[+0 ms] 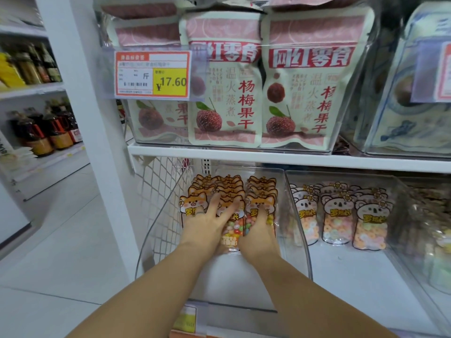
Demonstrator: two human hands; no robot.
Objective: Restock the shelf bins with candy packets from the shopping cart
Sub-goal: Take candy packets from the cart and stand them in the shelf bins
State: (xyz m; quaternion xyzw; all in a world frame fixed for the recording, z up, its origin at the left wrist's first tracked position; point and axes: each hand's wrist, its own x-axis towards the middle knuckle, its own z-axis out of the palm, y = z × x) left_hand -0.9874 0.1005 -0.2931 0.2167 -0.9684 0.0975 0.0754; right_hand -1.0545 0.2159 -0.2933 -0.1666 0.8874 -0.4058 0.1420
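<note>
Three rows of orange fox-shaped candy packets point(261, 191) stand upright in a clear plastic shelf bin point(296, 230) on the lower shelf. Both hands are inside that bin. My left hand point(205, 220) lies with spread straight fingers against the fronts of the left and middle rows. My right hand point(256, 237) presses against the front of the right row, its fingertips hidden among the packets. The front middle packet point(231, 230), full of coloured candy, shows between the two hands. The shopping cart is out of view.
A neighbouring clear bin point(395, 184) to the right holds koala-shaped packets point(338, 215). The white shelf board point(292, 158) above carries bins of pink bayberry snack bags point(224, 93) with a price tag point(152, 74). A white upright post point(97, 142) and bottle shelves point(44, 128) stand left.
</note>
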